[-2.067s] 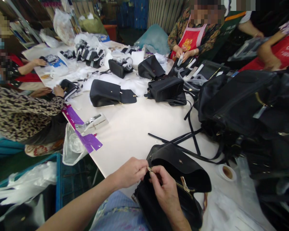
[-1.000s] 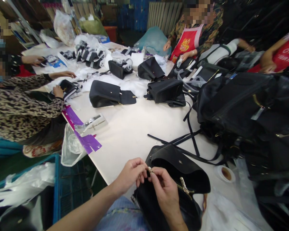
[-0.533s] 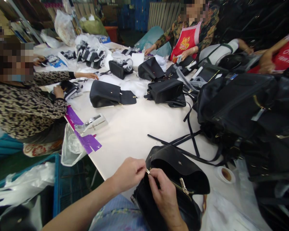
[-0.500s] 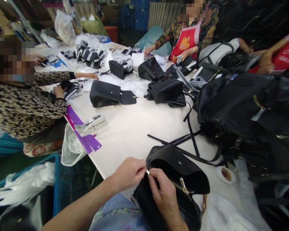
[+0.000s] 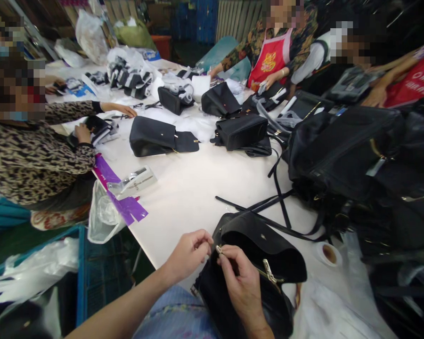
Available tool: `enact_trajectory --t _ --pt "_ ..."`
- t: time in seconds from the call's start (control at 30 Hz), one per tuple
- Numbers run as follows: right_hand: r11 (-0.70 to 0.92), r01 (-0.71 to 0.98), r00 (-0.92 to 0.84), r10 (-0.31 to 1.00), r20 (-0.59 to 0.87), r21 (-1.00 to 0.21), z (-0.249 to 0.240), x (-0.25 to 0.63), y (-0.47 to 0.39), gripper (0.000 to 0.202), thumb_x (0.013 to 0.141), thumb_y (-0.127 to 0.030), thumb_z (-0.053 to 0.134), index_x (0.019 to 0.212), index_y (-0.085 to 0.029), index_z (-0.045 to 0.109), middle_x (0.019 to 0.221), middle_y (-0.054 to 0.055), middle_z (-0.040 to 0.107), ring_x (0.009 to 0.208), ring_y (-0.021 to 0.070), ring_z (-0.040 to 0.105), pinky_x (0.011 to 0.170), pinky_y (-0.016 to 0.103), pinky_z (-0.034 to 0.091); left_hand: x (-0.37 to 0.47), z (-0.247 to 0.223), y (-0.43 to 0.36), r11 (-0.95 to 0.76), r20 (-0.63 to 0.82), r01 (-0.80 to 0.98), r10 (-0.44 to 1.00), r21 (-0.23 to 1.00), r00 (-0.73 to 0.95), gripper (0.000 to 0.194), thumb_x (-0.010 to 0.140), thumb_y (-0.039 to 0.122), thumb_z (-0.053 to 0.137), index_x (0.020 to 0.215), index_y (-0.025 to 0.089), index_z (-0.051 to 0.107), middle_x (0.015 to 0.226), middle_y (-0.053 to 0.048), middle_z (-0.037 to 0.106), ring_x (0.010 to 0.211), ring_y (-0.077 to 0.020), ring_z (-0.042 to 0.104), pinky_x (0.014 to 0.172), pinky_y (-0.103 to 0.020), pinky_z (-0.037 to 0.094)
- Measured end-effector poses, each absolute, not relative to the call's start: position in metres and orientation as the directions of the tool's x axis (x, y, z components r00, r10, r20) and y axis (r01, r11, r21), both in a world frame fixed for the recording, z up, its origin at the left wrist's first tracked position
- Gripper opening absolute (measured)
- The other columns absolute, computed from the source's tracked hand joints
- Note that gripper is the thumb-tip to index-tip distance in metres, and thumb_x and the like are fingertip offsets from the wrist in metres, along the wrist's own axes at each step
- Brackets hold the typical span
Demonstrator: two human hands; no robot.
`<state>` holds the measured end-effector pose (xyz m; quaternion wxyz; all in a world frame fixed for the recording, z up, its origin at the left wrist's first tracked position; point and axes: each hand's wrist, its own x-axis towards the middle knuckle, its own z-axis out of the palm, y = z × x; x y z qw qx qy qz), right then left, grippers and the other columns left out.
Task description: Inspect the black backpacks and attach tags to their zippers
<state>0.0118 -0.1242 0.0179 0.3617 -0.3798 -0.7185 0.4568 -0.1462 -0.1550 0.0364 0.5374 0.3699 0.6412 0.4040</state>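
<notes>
A black bag point(image 5: 247, 287) lies at the near table edge over my lap, its flap point(image 5: 265, 240) folded back toward the far side. My right hand point(image 5: 242, 280) rests over the bag and pinches a small gold metal piece point(image 5: 218, 249) between thumb and finger. Just left of that piece is my left hand point(image 5: 192, 252), its fingers curled near the bag's edge; whether anything small is between them cannot be made out. A gold zipper pull point(image 5: 268, 271) shows at the bag's opening, right of my right hand.
Black bags point(image 5: 353, 146) are heaped at the right. A tape roll point(image 5: 328, 254) lies right of my bag, a tape dispenser point(image 5: 136, 182) at the left edge. Other bags point(image 5: 153, 136) lie farther back. People work around the table point(image 5: 183, 183); a blue crate point(image 5: 81, 278) stands lower left.
My left hand has come away from the small metal piece, which my right hand still pinches. At the far right, a person has leaned forward, and a grey plastic-wrapped item now shows there.
</notes>
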Motion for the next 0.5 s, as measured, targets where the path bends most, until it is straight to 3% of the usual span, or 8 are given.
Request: enact_trajectory --t 0.13,0.3,0.4,0.5 --pt "0.416 0.228 -0.521 0.816 0.251 -0.880 0.014 0.013 -0.122 0.013 0.093 -0.014 0.050 0.092 -0.023 0.059 0.090 0.001 0.065 0.084 0.0130 0.063 0.077 0.022 0.048 -0.151 0.054 -0.156 0.288 -0.256 0.314 0.957 0.905 -0.139 0.021 0.080 0.019 0.048 0.076 0.017 0.069 0.068 0.001 0.063 0.063 -0.0105 0.055 0.058 -0.020 0.040" --pt "0.496 0.242 -0.575 0.766 0.288 -0.834 0.012 0.015 -0.122 0.014 0.093 -0.012 0.048 0.093 -0.022 0.057 0.091 0.003 0.065 0.085 0.0128 0.064 0.078 0.021 0.048 -0.154 0.063 -0.152 0.187 -0.190 0.513 0.981 0.838 -0.047 0.021 0.079 0.016 0.050 0.070 0.016 0.069 0.062 0.001 0.063 0.059 -0.0098 0.054 0.058 -0.020 0.035" --pt "0.529 0.254 -0.592 0.747 0.302 -0.810 0.012 0.016 -0.124 0.015 0.093 -0.011 0.047 0.092 -0.021 0.056 0.090 0.003 0.064 0.084 0.0130 0.064 0.077 0.021 0.048 -0.155 0.061 -0.152 0.121 -0.139 0.584 0.990 0.803 -0.015 0.021 0.077 0.011 0.049 0.068 0.015 0.068 0.060 0.002 0.061 0.057 -0.0089 0.052 0.057 -0.020 0.033" --pt "0.538 0.250 -0.599 0.739 0.309 -0.805 0.012 0.016 -0.125 0.015 0.093 -0.010 0.046 0.091 -0.021 0.056 0.088 0.003 0.064 0.083 0.0130 0.064 0.076 0.022 0.048 -0.156 0.057 -0.153 0.159 -0.174 0.537 0.984 0.829 -0.022 0.018 0.070 0.007 0.049 0.063 0.015 0.064 0.055 0.003 0.057 0.052 -0.0073 0.048 0.053 -0.019 0.031"
